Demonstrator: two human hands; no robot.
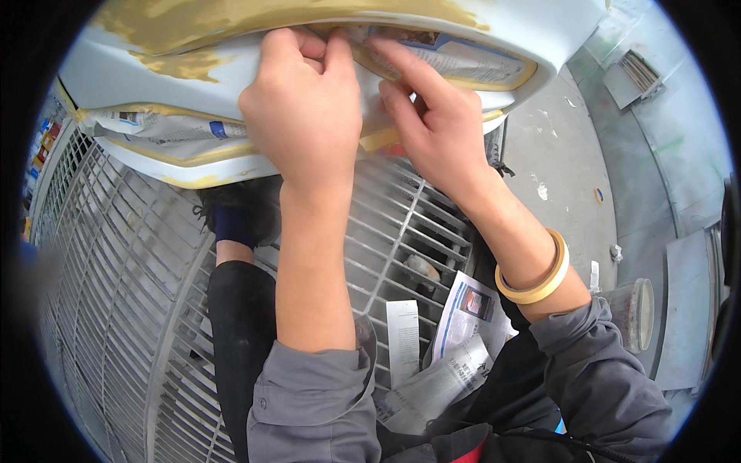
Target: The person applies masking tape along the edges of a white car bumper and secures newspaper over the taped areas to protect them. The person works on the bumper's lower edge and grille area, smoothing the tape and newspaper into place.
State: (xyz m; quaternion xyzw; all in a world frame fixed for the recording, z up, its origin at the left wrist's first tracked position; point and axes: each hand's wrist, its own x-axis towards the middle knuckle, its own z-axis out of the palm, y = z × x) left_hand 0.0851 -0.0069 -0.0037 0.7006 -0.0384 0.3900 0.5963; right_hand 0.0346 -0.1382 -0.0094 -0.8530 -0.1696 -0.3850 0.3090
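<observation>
Left hand (pixel 302 108), upper centre: fingertips pinching newspaper masking (pixel 455 58) on white filler-patched car body panel (pixel 147 73) | right hand (pixel 434 119): fingers flat, pressing paper, gripping nothing | tape roll (pixel 538 279) ringing right wrist.

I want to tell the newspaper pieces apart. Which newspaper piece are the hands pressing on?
The newspaper strip masked into the white panel under the right hand and left hand. The other taped strip is untouched, and loose sheets lie on the grating.

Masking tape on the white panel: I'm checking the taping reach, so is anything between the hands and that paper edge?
Nothing visible. Both the left hand and right hand already press on the newspaper taped to the white panel.
</observation>
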